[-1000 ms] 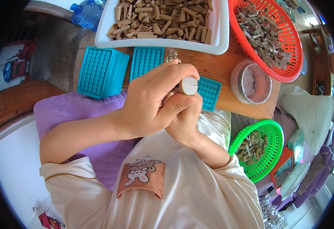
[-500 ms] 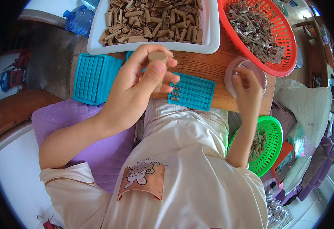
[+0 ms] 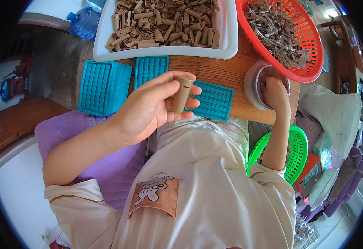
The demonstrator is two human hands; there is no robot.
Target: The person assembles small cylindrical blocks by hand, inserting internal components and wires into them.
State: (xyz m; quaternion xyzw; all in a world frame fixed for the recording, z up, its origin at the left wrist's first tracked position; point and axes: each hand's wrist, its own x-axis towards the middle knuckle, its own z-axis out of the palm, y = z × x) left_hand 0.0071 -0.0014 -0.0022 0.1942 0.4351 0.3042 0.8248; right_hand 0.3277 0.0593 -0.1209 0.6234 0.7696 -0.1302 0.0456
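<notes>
My left hand (image 3: 146, 101) holds up a tan, tapered plastic piece (image 3: 183, 96) between thumb and fingers. A small dark slot shows near the piece's wider upper end. My right hand (image 3: 276, 92) reaches down into a round, clear-walled tub (image 3: 251, 89), where its fingertips are hidden. Behind the left fingers lies a teal tray (image 3: 214, 100) with rows of round cells, partly covered by the hand. More tan pieces (image 3: 165, 25) fill a large white bin (image 3: 165, 53) at the far side of the table.
A red basket (image 3: 313, 74) heaped with thin wiry parts overhangs the tub. Teal trays (image 3: 102, 87) are stacked at left, another tray (image 3: 150, 70) beside them. A green basket (image 3: 300, 155) stands below my right forearm. A blue water bottle (image 3: 84, 23) is far left.
My right hand has gone down into the tub from above its near rim. The left hand has lowered slightly and turned the tan piece, showing its side instead of its round end.
</notes>
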